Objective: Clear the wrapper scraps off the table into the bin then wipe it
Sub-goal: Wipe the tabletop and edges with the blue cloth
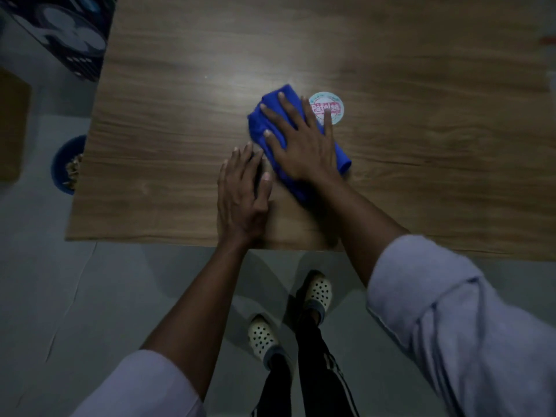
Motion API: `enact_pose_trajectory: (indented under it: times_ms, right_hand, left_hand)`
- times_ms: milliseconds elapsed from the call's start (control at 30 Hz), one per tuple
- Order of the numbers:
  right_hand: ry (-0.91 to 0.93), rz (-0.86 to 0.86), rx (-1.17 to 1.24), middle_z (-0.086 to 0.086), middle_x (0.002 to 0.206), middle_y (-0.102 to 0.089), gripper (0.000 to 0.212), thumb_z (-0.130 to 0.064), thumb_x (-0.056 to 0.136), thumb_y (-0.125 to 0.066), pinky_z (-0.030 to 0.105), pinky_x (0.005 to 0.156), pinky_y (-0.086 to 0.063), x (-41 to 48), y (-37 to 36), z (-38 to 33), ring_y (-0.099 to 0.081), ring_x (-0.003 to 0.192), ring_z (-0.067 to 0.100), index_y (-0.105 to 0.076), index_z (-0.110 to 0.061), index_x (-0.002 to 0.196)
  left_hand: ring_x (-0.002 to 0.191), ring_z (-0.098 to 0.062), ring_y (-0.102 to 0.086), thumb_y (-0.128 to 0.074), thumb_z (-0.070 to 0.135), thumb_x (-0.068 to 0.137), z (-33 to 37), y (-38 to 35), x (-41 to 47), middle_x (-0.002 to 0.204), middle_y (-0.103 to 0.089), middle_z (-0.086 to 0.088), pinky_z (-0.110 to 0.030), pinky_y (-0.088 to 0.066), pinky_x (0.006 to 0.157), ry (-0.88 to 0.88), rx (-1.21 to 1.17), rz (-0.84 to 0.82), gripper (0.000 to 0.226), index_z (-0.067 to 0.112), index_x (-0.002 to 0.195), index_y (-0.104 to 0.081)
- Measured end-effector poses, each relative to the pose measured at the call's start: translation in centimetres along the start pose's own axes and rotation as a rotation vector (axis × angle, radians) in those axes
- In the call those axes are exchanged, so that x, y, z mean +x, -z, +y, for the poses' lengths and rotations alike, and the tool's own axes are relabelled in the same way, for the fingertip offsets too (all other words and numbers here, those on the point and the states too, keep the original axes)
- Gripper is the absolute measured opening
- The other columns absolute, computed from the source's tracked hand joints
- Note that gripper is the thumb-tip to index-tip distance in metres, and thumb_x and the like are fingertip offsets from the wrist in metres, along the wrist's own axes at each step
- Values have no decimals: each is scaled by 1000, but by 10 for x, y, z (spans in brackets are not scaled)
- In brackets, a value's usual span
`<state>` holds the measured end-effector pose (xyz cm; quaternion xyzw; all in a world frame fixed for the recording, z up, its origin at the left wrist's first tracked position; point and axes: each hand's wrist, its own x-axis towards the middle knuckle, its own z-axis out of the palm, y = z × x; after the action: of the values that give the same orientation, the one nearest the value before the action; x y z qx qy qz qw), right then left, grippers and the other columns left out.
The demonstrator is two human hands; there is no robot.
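Note:
A folded blue cloth (270, 115) lies on the wooden table (156, 139) near its middle. My right hand (301, 142) presses flat on the cloth with straight, spread fingers. My left hand (243, 194) rests flat on the bare wood just left of the cloth, close to the near edge. A round white sticker or lid with red lettering (329, 105) sits on the table right beside the cloth, partly under my right fingertips. A blue bin (61, 164) with light scraps inside stands on the floor at the table's left side.
A dark patterned box (69, 34) stands on the floor past the table's far left corner. A brown board (12, 127) lies at the left edge of view. My feet in white perforated clogs (316, 291) stand on grey floor below the near edge.

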<state>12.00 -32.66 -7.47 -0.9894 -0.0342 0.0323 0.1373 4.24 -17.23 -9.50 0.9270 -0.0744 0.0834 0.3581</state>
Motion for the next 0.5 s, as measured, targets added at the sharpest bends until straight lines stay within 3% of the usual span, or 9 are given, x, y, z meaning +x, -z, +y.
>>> enact_pose_trajectory:
  times_ms: [133, 233, 333, 500]
  right_hand:
    - [-132, 51, -9, -12, 171, -9, 56, -56, 105, -25, 59, 124, -4, 7, -3, -8, -4, 158, 26, -19, -45, 160]
    - [40, 72, -51, -3, 171, -9, 55, -45, 107, -32, 53, 125, -8, -71, -18, -42, -2, 158, 32, -24, -35, 161]
    - [214, -16, -71, -7, 172, -3, 63, -39, 102, -43, 53, 125, -7, -131, -22, -42, 7, 158, 28, -22, -36, 161]
    - [176, -17, -82, -15, 170, -9, 63, -42, 96, -39, 58, 123, -9, -99, -8, -2, -2, 158, 23, -28, -42, 158]
  left_hand:
    - [151, -21, -32, -39, 37, 101, 3, 2, -1, 160, -42, -9, -37, -15, 127, 30, -67, 31, 57, 7, 150, -49]
    - [147, -30, -39, -45, 37, 101, 5, 8, -2, 156, -45, -16, -48, -29, 122, 30, -143, 84, 59, 0, 147, -49]
    - [147, -30, -39, -50, 40, 99, 9, 14, -7, 156, -45, -15, -49, -31, 120, 49, -156, 57, 62, 1, 147, -48]
    - [147, -31, -38, -41, 48, 97, 21, -4, 11, 154, -50, -11, -47, -24, 123, 64, 49, -13, 64, 8, 146, -53]
